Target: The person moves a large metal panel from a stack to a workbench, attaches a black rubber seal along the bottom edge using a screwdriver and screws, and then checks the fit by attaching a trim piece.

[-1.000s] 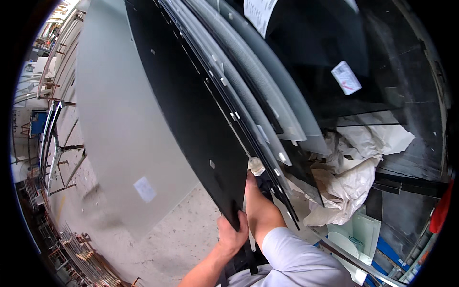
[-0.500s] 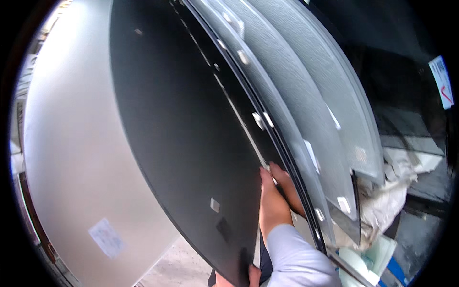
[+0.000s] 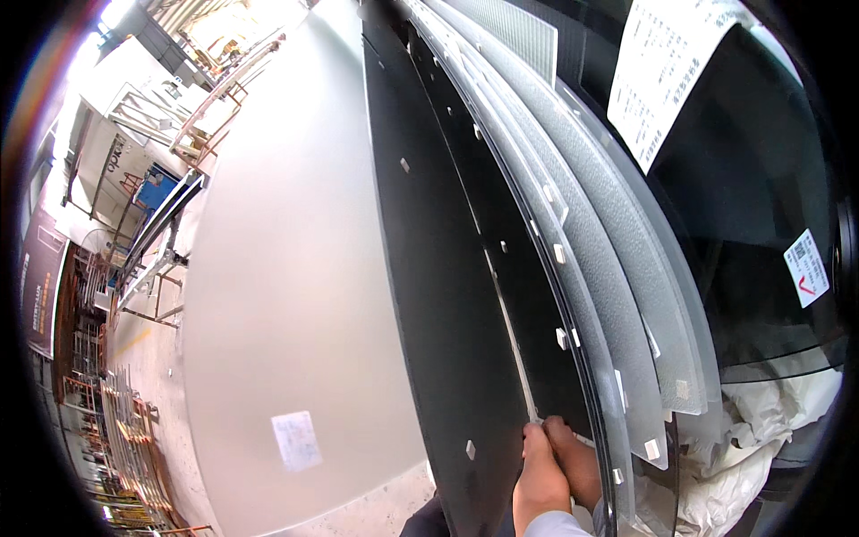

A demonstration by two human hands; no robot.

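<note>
A tall black panel [image 3: 429,268] leans in a stack of upright sheets, with small white spacer pads on its face. A second dark sheet [image 3: 523,268] stands right behind it, and a pale edge shows in the gap between them. My left hand [image 3: 540,467] and my right hand [image 3: 580,458] sit side by side low in the picture. Their fingertips are pushed into that gap at the black panel's right edge. A grey sleeve [image 3: 553,526] shows at the bottom edge. The fingers' grip is partly hidden inside the gap.
Several frosted, textured glass sheets [image 3: 626,268] lean behind the dark ones. A big grey panel [image 3: 268,268] with a white label [image 3: 295,440] stands at left. A dark pane [image 3: 752,179] at right carries a paper sheet and a sticker. Crumpled white wrap [image 3: 761,465] lies lower right. Metal racks [image 3: 134,259] line the far left.
The view has closed in on the stack and tilted up. My left hand has risen from the panel's lower edge to join my right hand at the gap.
</note>
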